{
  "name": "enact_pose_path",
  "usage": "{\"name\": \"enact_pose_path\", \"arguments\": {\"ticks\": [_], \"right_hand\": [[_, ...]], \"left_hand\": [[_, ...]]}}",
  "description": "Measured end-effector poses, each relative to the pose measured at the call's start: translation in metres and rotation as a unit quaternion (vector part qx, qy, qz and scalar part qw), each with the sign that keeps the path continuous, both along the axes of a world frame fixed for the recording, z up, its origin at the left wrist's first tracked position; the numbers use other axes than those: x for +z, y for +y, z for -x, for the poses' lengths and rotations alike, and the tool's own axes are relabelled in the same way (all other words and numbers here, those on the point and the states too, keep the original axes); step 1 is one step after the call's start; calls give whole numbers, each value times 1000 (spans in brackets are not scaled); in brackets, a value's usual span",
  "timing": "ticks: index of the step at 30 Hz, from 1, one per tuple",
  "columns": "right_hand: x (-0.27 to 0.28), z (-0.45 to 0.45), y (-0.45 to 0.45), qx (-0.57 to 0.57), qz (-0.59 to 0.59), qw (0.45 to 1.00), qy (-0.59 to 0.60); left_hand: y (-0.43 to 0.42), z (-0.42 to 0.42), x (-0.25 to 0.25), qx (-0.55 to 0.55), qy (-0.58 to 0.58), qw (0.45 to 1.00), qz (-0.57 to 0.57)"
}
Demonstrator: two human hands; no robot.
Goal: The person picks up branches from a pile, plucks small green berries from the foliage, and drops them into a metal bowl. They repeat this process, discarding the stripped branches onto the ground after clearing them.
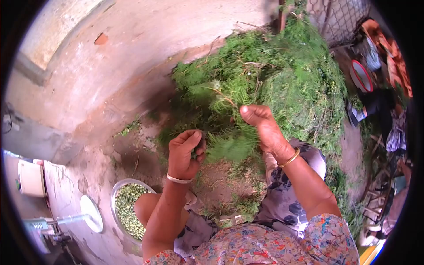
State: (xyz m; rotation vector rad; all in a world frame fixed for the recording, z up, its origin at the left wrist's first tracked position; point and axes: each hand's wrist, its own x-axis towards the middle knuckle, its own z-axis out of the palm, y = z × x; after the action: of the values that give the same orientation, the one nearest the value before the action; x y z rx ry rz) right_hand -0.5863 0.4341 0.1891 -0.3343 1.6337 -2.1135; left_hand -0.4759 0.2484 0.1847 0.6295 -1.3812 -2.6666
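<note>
Near the centre of the frame, the right hand has its grip clamped, thumb against fingers, on the stem of one leafy green sprig; its far tip blends into the foliage behind. Lower left of it, the left hand has its fingers curled inward; something dark shows at them, but whether they are clamped on anything cannot be told. Blurred green fronds fill the space between the hands, so where they attach is unclear. One gold bangle circles the right wrist, one white bangle the left.

Beyond, a heap of green branches spreads across the upper centre and right, too tangled to count. At lower left stands one metal basin of small green pieces, uncountable, its right side hidden by the person's knee. One brick-coloured fragment lies upper left. One red-rimmed container sits upper right, among clutter hard to make out.
</note>
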Motion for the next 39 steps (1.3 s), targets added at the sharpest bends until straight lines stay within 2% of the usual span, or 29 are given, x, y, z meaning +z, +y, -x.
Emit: {"name": "enact_pose_path", "arguments": {"ticks": [5,7,9,11,13,15,16,18,19,21,22,24,25,27,31,33,36,37,39], "right_hand": [[10,-8,-4,59,-56,996,20],[9,-7,-4,123,-89,983,99],[3,-12,-9,142,-71,979,125],[4,-16,-11,163,-54,976,134],[5,-16,-11,173,-44,975,129],[8,-14,-10,213,-34,968,127],[7,-13,-10,214,-34,968,127],[4,-11,-9,232,-19,966,115],[4,-10,-9,231,-19,966,114],[4,-9,-8,235,-29,963,131],[4,-10,-8,235,-30,963,130],[5,-14,-9,236,-46,963,119],[7,-15,-9,236,-46,963,118],[13,-17,-9,244,-62,961,112],[9,-18,-9,247,-57,961,114],[9,-17,-8,270,-75,953,113],[12,-18,-7,266,-90,953,111],[10,-18,-7,266,-91,953,110],[7,-17,-6,223,-77,956,174]], "left_hand": [[2,-4,13,-42,49,998,-15],[6,-4,15,-74,34,996,-33],[7,-5,5,-72,43,995,-49],[4,-3,-6,-64,41,966,-247],[-2,-1,-11,-81,12,967,-241],[-1,-3,-5,-11,-49,979,-199],[0,-6,1,-10,-49,979,-199],[2,-10,13,35,-34,998,-48],[1,-11,13,34,-34,998,-48],[-4,-14,10,15,53,998,5],[-6,-15,10,15,53,998,5],[-8,-18,13,-36,77,987,-139],[-8,-17,14,-36,76,987,-139],[-8,-14,15,-109,108,978,-145],[-1,-14,6,-98,76,986,-115],[0,-16,12,-96,56,977,-183],[1,-15,11,-101,82,972,-198],[1,-15,10,-101,81,972,-199],[0,-14,5,-7,-12,997,-78]]}}
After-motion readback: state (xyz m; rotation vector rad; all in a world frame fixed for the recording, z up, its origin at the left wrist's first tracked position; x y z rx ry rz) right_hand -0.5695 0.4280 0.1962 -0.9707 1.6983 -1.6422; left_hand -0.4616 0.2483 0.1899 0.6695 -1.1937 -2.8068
